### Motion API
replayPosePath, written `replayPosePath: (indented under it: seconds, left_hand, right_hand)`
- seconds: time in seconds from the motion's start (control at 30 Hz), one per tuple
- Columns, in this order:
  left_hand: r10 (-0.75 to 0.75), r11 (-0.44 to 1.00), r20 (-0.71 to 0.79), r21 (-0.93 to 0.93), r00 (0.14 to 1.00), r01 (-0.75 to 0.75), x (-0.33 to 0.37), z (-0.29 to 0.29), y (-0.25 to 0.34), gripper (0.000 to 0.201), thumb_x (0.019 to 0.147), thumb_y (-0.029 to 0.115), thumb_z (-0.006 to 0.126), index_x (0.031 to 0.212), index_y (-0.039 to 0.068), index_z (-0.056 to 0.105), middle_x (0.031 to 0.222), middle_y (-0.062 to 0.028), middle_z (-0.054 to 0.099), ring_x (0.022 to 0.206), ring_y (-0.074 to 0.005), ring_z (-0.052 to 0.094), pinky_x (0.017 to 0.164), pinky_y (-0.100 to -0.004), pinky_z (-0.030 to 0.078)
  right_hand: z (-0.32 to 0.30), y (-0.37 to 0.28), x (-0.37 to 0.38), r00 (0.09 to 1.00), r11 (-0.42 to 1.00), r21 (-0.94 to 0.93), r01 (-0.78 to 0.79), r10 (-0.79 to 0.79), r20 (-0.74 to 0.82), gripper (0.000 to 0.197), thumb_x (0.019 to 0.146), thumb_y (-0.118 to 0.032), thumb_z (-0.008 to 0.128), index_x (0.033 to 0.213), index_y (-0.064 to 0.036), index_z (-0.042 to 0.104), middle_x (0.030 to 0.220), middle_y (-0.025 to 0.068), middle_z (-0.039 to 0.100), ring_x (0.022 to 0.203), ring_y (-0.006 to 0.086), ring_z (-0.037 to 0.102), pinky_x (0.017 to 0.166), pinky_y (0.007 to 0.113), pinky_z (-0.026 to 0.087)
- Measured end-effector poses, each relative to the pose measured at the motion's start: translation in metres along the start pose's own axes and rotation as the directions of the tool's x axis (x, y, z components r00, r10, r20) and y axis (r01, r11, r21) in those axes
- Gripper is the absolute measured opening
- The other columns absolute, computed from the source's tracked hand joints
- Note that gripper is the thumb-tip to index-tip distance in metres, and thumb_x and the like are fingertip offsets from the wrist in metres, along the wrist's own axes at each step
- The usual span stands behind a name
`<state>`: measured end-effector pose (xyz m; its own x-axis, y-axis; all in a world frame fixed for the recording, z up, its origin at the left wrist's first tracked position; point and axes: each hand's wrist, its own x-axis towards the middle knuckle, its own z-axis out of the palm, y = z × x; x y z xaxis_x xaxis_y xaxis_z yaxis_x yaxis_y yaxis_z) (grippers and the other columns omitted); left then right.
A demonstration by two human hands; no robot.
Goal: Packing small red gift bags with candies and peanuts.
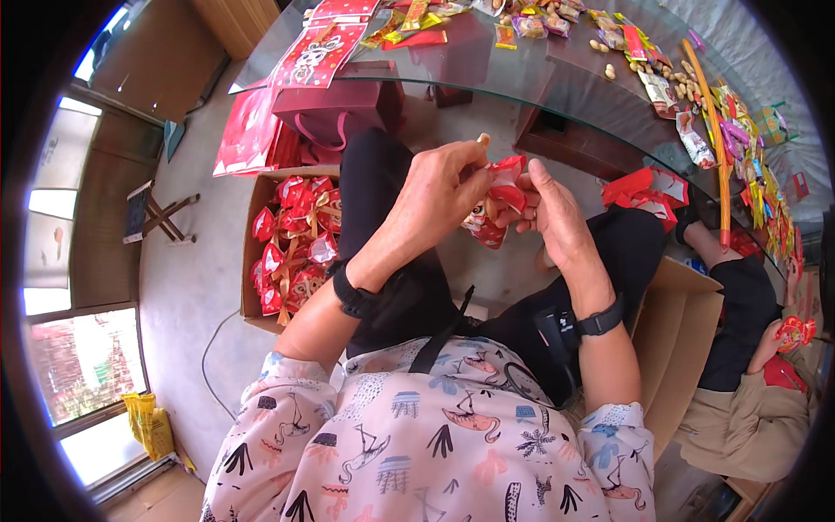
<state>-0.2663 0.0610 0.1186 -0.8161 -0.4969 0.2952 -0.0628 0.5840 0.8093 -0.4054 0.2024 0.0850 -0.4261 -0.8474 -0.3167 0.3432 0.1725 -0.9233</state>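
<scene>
Pouch: the one at my fingers (489, 233) was small, red and shiny, its upper part crumpled into folds, its lower part rounded and printed with pale marks.
Place: I had it in the air between my hands, over the gap between my knees, short of the glass table (474, 63).
Left hand: my fingers (470, 184) were bent and closed at the pouch's upper left side, the back of the hand (435, 190) turned up.
Right hand: it was loosely cupped (561, 219) at the pouch's other side, thumb raised apart from the fingers, the fingertips against the red; I couldn't tell whether they gripped.
Between them: my hands were close, the pouch filling the space.
Hard to make out: a small tan tip (484, 139) rose above my left hand, too small to name.
Hidden: my left fingers covered part of the folds, and the pouch's contents didn't show.
Cut off: a co-worker (739, 426) by the right rim was only partly in view.
</scene>
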Motion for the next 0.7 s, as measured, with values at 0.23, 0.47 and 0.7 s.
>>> replayPosePath:
  seconds: [0.23,0.47,0.7]
  left_hand:
    - [-0.141,0.985,0.044,-0.095,0.989,0.145,-0.026,0.005,-0.013,0.014,0.088,0.01,0.063,0.091,-0.003,0.063,0.07,-0.0125,0.061,0.059,-0.0146,0.058,0.057,-0.0292,0.046]
    - [-0.078,0.983,-0.076,0.163,0.994,0.089,-0.034,0.015,-0.025,0.017,0.08,0.012,0.072,0.084,0.0,0.061,0.075,-0.0097,0.057,0.068,-0.022,0.061,0.061,-0.0341,0.048]
    - [0.094,0.939,-0.002,0.332,0.996,-0.088,-0.029,0.024,-0.045,0.016,0.074,0.012,0.068,0.08,0.001,0.059,0.076,-0.0118,0.054,0.077,-0.0324,0.058,0.065,-0.0413,0.047]
  right_hand:
    - [0.006,0.017,0.007,1.0,0.993,-0.114,0.002,0.001,0.027,0.024,0.095,-0.027,0.062,0.098,-0.0035,0.063,0.085,0.0028,0.068,0.069,0.0086,0.063,0.061,0.026,0.047]
    - [0.013,0.01,0.003,0.962,0.629,-0.747,0.216,-0.266,0.055,0.015,0.091,-0.014,0.06,0.096,0.0002,0.058,0.08,0.0175,0.062,0.067,0.0304,0.062,0.061,0.039,0.045]
    - [0.015,0.019,0.004,0.859,0.358,-0.859,0.366,-0.485,0.163,0.013,0.089,-0.011,0.059,0.088,0.0002,0.055,0.084,0.0197,0.06,0.08,0.0411,0.059,0.068,0.046,0.046]
